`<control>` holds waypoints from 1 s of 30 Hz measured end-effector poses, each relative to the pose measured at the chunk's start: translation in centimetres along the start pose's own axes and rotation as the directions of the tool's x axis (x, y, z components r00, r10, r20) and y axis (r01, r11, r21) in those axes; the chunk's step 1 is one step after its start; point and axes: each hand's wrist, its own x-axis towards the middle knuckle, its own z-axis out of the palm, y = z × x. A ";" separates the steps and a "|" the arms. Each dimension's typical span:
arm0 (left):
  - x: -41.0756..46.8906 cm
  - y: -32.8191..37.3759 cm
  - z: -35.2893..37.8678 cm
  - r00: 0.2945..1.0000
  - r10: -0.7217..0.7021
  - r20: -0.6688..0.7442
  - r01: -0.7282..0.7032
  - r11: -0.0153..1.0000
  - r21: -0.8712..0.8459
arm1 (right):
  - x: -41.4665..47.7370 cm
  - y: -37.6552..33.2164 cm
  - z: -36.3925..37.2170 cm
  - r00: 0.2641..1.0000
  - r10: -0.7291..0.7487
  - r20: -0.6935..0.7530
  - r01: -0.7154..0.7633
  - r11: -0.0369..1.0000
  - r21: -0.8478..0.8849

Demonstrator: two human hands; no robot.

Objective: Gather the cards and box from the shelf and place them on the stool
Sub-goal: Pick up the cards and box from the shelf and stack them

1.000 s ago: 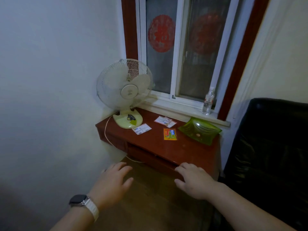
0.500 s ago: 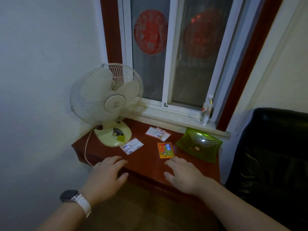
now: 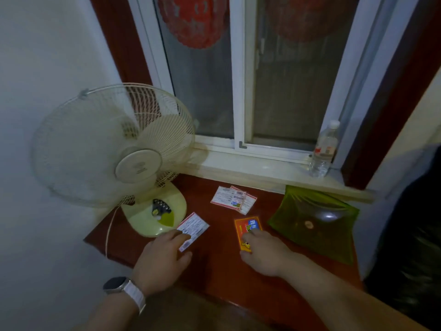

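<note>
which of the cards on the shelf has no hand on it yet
The overlapping white cards at the back near the windowsill. The left hand touches the white card by the fan, the right hand the orange card.

glossy red-brown wooden shelf (image 3: 214, 266), translucent green glassy dish (image 3: 334, 244), clear plastic bottle (image 3: 323, 151).

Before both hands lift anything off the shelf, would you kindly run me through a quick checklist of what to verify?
1. Left hand on the white card: ok, fingertips rest on its near end.
2. Right hand on the orange box: ok, fingers cover its near end.
3. Either item actually gripped: cannot tell.
4. Remaining cards near the sill: not ok, untouched.
5. Fan base clear of the white card: ok, beside it.
6. Stool in view: not ok.
</note>
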 end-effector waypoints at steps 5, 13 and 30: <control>6.5 0.0 0.6 1.000 -0.024 -0.014 0.022 0.996 -0.092 | 5.7 3.3 -1.2 0.998 -0.010 0.067 0.006 0.998 0.063; 11.6 -0.2 6.0 0.961 -0.217 0.172 0.272 0.855 -0.442 | 10.3 4.0 1.8 0.989 0.129 0.074 -0.144 0.958 0.248; 16.3 -1.1 16.3 0.705 -0.285 0.649 0.709 0.306 -0.635 | 15.7 4.4 9.0 0.744 0.648 0.163 -0.668 0.731 0.139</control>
